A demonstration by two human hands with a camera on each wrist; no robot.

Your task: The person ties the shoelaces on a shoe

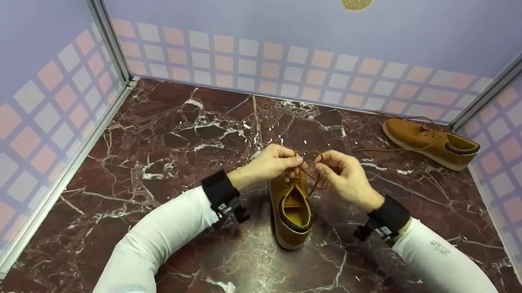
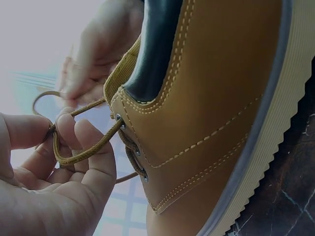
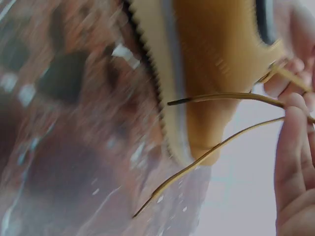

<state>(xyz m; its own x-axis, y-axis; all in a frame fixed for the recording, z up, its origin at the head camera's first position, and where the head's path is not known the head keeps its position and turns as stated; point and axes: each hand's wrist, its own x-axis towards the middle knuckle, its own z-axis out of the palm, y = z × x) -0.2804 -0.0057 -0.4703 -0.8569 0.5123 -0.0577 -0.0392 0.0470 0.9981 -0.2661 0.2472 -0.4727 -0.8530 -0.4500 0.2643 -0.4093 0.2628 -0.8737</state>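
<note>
Both hands curled on lace (image 2: 81, 156) loops: left hand (image 1: 273, 162), right hand (image 1: 341, 173). Shoe (image 1: 291, 206) just below fingertips, long axis toward body, equally near both hands.

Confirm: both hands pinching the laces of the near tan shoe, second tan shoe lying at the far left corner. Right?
Not quite. The second shoe lies at the far right corner of the marble floor, not the left; the head view shows it. The rest holds: the left hand and right hand both pinch the laces of the near shoe.
</note>
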